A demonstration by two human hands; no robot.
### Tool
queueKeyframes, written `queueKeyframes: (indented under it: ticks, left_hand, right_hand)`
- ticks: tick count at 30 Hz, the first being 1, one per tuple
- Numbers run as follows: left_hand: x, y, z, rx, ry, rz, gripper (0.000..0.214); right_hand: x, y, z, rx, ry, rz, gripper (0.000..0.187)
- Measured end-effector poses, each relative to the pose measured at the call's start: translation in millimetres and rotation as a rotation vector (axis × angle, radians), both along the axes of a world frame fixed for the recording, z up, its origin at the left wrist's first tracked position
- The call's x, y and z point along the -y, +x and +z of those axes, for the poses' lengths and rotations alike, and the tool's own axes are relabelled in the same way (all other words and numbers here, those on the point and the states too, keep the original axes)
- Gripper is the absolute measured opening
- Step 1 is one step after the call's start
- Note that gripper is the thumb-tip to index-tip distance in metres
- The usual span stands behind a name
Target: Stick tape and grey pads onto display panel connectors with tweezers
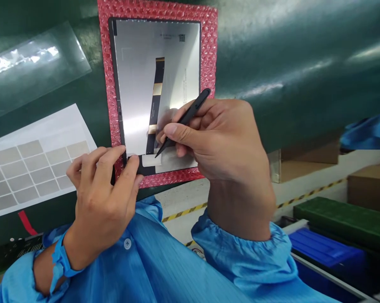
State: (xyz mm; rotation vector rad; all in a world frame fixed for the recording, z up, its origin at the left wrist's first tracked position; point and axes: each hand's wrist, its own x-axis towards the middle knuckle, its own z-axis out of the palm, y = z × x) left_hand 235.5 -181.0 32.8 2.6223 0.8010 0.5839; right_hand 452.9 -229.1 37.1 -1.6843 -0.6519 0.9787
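A display panel (136,92) with a silvery back and dark rim lies on a pink bubble-wrap sheet (209,54). Down its middle runs a black flex cable (155,105) with gold-coloured bands. My left hand (104,198) grips the panel's near left corner, thumb on the near edge and fingers at the side. In my right hand (221,139) is a slim black pointed tool (193,110), pinched between thumb and fingers. Its tip meets a pale rectangular sticker (150,160) on the near edge, below the cable. The fingertips under the tool are partly hidden.
A white sheet of grey rectangular stickers (35,168) lies left of the panel. Beyond it is a clear plastic sheet (38,67) on the green mat (272,50). A red strip (27,223) hangs nearby. Cardboard boxes (370,185) and a blue bin (329,248) stand lower right.
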Motion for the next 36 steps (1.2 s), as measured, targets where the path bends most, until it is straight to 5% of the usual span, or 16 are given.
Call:
queueKeyframes:
  ticks: [36]
  left_hand:
    - [6.3, 2.5, -3.3, -0.069, 0.051, 0.011, 0.034]
  right_hand:
    - [1.7, -3.3, 1.6, 0.048, -0.017, -0.005, 0.03]
